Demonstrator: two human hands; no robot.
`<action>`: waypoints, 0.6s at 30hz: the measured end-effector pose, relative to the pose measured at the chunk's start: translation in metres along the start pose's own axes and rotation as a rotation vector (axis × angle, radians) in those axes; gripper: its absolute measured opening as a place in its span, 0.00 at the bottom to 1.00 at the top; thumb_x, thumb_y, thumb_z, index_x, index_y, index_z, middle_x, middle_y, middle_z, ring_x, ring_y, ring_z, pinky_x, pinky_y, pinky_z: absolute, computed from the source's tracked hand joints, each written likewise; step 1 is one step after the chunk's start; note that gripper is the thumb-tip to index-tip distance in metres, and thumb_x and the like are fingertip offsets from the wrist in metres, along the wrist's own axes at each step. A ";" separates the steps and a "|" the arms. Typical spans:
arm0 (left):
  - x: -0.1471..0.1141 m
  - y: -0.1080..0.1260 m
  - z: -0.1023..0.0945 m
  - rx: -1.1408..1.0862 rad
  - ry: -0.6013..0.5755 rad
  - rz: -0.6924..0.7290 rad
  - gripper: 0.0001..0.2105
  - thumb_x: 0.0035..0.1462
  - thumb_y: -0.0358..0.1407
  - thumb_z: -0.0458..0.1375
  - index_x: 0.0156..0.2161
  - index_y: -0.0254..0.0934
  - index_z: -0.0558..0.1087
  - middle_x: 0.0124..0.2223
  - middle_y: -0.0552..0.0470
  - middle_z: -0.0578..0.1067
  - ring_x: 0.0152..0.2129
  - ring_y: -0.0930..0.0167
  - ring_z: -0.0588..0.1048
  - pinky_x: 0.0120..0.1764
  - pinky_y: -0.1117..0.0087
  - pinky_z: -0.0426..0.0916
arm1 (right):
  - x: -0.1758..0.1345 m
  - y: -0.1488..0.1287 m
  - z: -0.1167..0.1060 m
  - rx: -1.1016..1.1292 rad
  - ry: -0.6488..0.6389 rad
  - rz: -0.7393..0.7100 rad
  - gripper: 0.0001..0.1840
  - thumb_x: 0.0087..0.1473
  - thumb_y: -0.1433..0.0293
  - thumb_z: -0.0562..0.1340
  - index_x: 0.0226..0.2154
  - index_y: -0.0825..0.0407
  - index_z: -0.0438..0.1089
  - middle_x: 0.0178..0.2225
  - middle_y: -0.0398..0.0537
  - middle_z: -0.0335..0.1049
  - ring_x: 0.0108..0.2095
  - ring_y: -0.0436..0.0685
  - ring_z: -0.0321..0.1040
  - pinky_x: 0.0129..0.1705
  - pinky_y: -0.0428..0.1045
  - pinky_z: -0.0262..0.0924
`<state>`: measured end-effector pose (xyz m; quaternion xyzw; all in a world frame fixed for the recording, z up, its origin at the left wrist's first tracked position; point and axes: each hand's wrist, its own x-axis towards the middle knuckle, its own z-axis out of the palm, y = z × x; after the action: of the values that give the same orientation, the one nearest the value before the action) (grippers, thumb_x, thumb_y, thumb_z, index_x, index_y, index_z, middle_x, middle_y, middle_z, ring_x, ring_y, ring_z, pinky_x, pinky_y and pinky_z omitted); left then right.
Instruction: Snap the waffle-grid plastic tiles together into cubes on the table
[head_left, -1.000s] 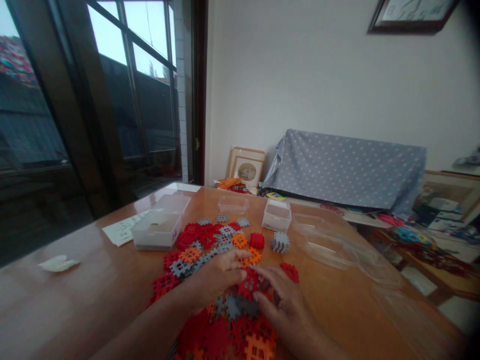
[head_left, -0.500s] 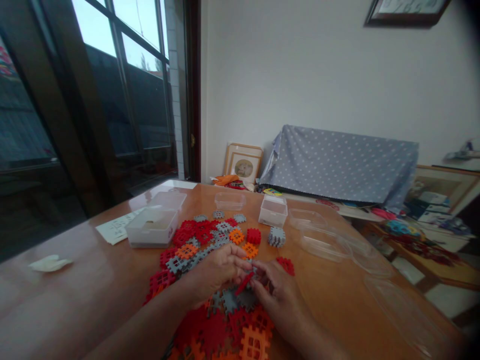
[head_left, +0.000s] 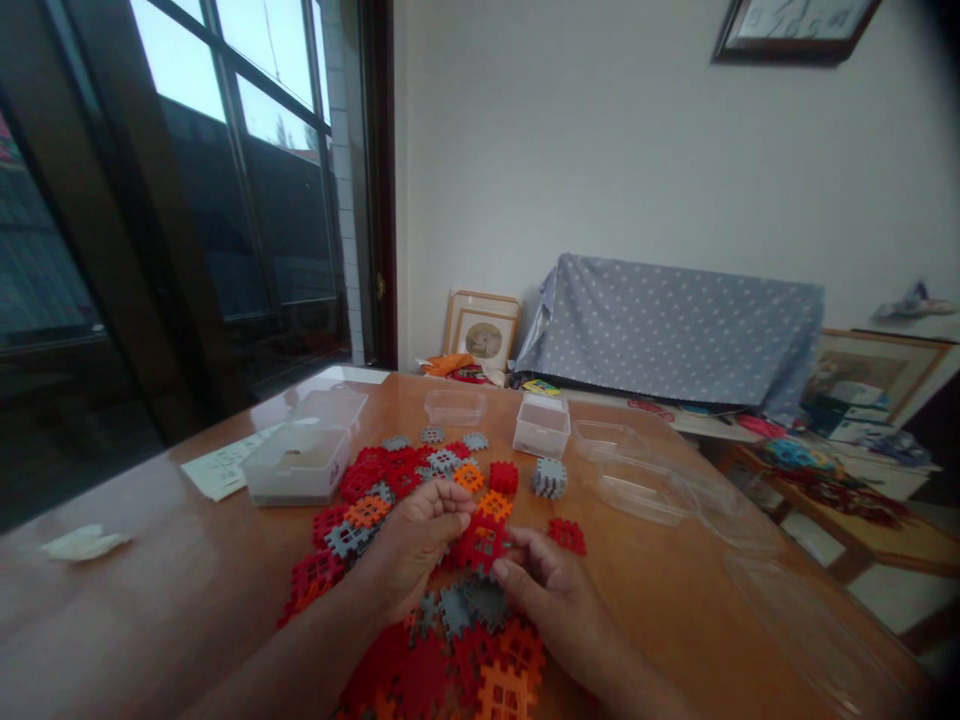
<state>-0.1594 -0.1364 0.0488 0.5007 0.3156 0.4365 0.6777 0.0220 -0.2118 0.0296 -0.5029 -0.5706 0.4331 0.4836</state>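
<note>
Between my two hands a red interlocking plastic tile (head_left: 474, 556) with window openings is held up, its face turned toward me. My left hand (head_left: 420, 535) pinches it near its upper left edge. On the opposite side, my right hand (head_left: 553, 592) grips the tile with thumb and fingers. Below and around the hands lies a spread of loose red, orange and grey tiles, among them an orange window tile (head_left: 504, 690) and a grey tile (head_left: 454, 610). A red cube (head_left: 503, 477) and a grey stacked block (head_left: 550, 478) stand just beyond; a red tile (head_left: 568, 536) lies right of them.
Clear plastic boxes stand behind the pieces: one at left (head_left: 296, 470), another at the back (head_left: 541, 432). Transparent lids and trays (head_left: 645, 490) lie to the right. A written paper sheet (head_left: 217, 474) and a crumpled tissue (head_left: 84, 543) rest on the wooden table (head_left: 150, 600).
The red tile has turned from edge-on to face-on between my hands. My right hand has moved slightly down and right, and the camera view has shifted a little.
</note>
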 end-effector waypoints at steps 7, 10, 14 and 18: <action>-0.001 -0.001 0.001 0.005 -0.019 -0.071 0.11 0.52 0.31 0.63 0.42 0.37 0.71 0.38 0.55 0.73 0.33 0.74 0.72 0.39 0.72 0.66 | 0.002 0.001 -0.002 0.173 0.022 0.161 0.21 0.56 0.50 0.64 0.33 0.52 0.70 0.22 0.40 0.71 0.18 0.46 0.58 0.22 0.43 0.48; -0.003 -0.002 0.002 0.058 -0.067 -0.173 0.15 0.51 0.31 0.63 0.46 0.38 0.72 0.35 0.56 0.72 0.29 0.75 0.72 0.36 0.72 0.66 | 0.004 0.003 -0.006 0.266 0.072 0.169 0.23 0.56 0.49 0.64 0.35 0.53 0.71 0.20 0.41 0.71 0.17 0.46 0.58 0.21 0.43 0.49; -0.004 -0.002 0.003 0.099 -0.126 -0.246 0.21 0.49 0.31 0.63 0.50 0.37 0.71 0.31 0.57 0.73 0.25 0.74 0.71 0.33 0.72 0.65 | 0.007 0.006 -0.007 0.384 0.111 0.189 0.30 0.53 0.48 0.66 0.47 0.54 0.70 0.20 0.42 0.72 0.18 0.48 0.62 0.23 0.44 0.54; -0.004 0.002 0.005 0.066 -0.091 -0.263 0.26 0.49 0.33 0.65 0.55 0.37 0.69 0.31 0.58 0.72 0.26 0.74 0.73 0.35 0.71 0.67 | 0.007 0.009 -0.008 0.456 0.121 0.183 0.32 0.53 0.51 0.68 0.52 0.55 0.67 0.24 0.44 0.75 0.21 0.49 0.67 0.26 0.44 0.57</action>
<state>-0.1577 -0.1421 0.0517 0.4963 0.3618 0.3100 0.7257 0.0312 -0.2037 0.0233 -0.4556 -0.3802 0.5616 0.5766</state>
